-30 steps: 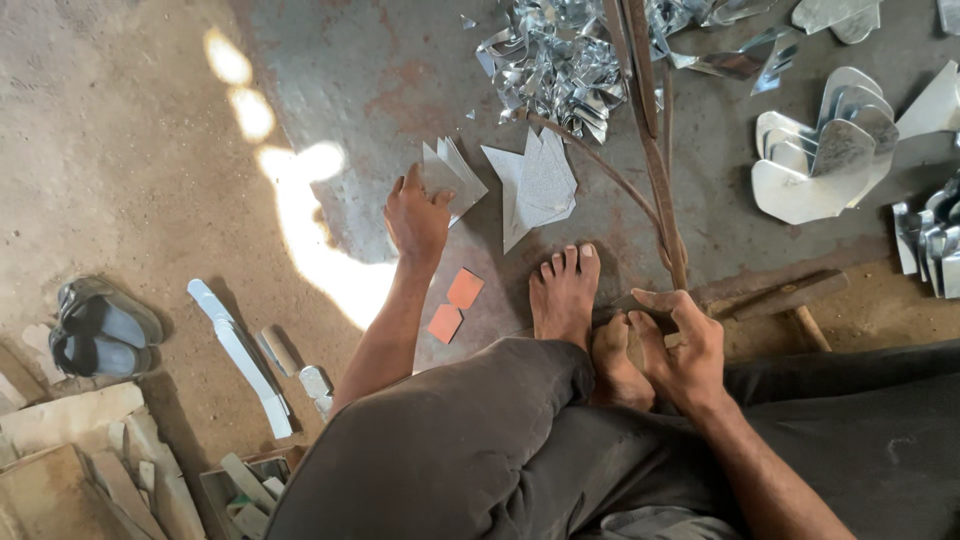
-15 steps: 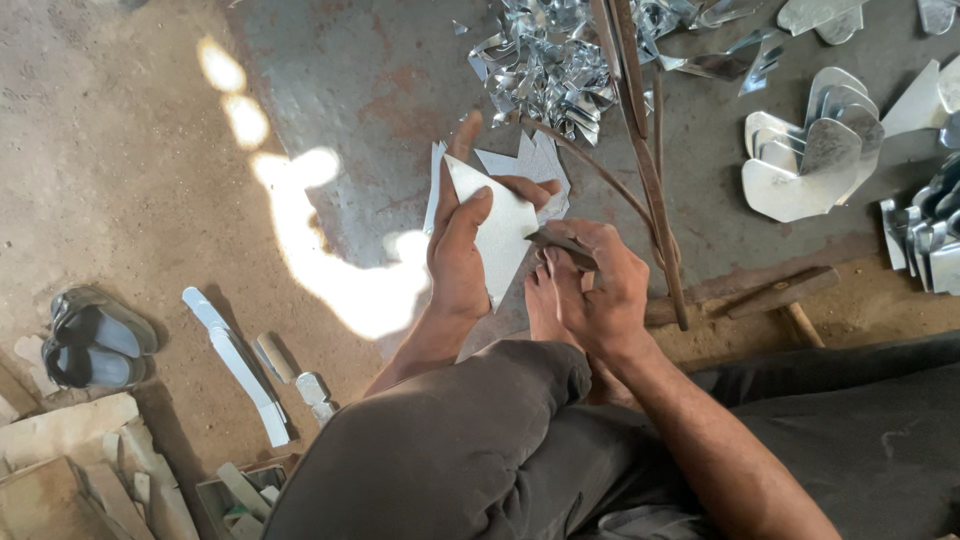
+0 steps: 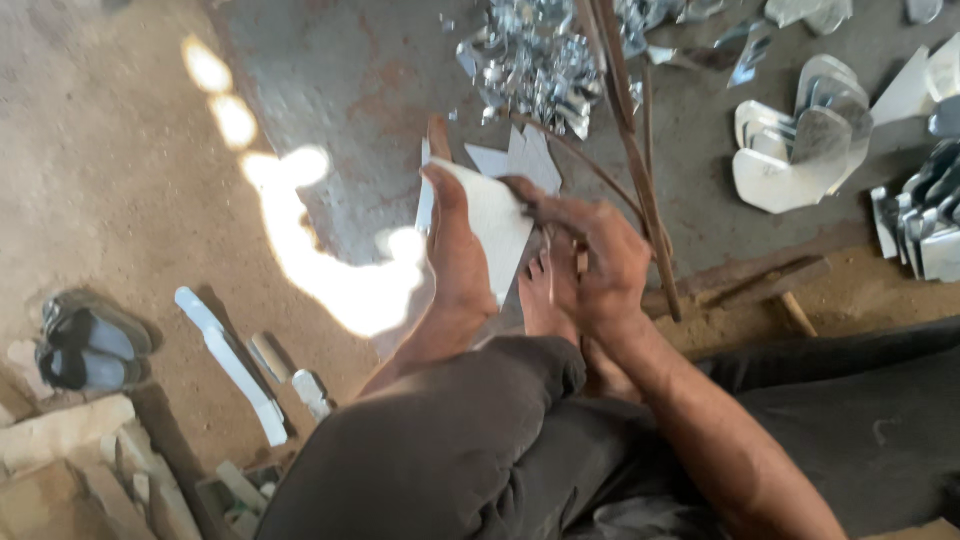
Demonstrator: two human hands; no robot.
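Note:
My left hand (image 3: 455, 245) grips a flat white metal sheet piece (image 3: 495, 225) and holds it up over my foot (image 3: 540, 295). My right hand (image 3: 590, 255) is closed on a dark tool, probably shears, whose tip meets the sheet's upper right edge. More cut sheet pieces (image 3: 525, 158) lie on the floor just behind the held one. I sit on the ground with my knees in dark trousers in the foreground.
A heap of shiny metal scraps (image 3: 535, 60) lies ahead. Stacked rounded metal blanks (image 3: 800, 140) and more pieces (image 3: 925, 220) sit at right. Thin rods (image 3: 630, 140) run past my right hand. Sandals (image 3: 85, 340) and a white strip (image 3: 235, 365) lie at left.
My left hand picked the sheet piece off the floor and raised it. My right hand came up from my foot with the tool and met the sheet's edge.

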